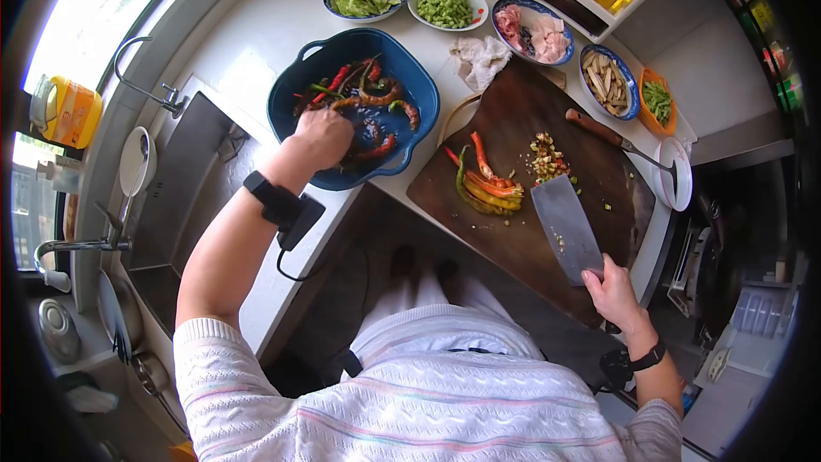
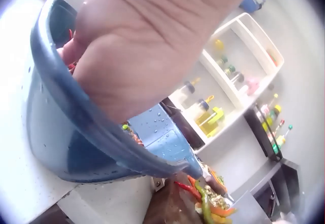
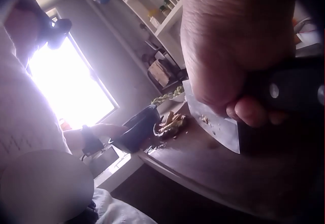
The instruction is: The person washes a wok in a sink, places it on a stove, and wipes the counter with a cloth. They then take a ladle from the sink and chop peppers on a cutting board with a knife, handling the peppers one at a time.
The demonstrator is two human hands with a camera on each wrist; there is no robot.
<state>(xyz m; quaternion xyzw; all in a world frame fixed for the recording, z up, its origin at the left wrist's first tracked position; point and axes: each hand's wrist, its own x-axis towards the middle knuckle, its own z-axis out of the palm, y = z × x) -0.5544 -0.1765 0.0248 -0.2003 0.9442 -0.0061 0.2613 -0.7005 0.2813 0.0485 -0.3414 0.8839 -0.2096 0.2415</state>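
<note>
Metal cleaver (image 1: 568, 229) — smooth, plastic basin (image 2: 66, 132) — glossy

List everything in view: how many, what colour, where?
Board: one, brown, on counter
Cleaver: one, grey, over board
Peppers: several, red-orange-green, basin and board
Chopped bits: one pile, mixed, on board
Basin: one, blue, left of board
Patterned dishes: three, blue, far counter
White dishes: two, white, far and right
Basket: one, orange, right
Cloth: one, white, behind board
Utensil: one, brown-handled, right
Sink: one, grey, left
Taps: two, silver, left
Shelf: one, white, beyond counter
Bottles: several, mixed, shelf
Jar: one, yellow, windowsill
Cookware: several, grey, left
Left fingers: one set, in basin
Right fingers: one set, gripping cleaver
</note>
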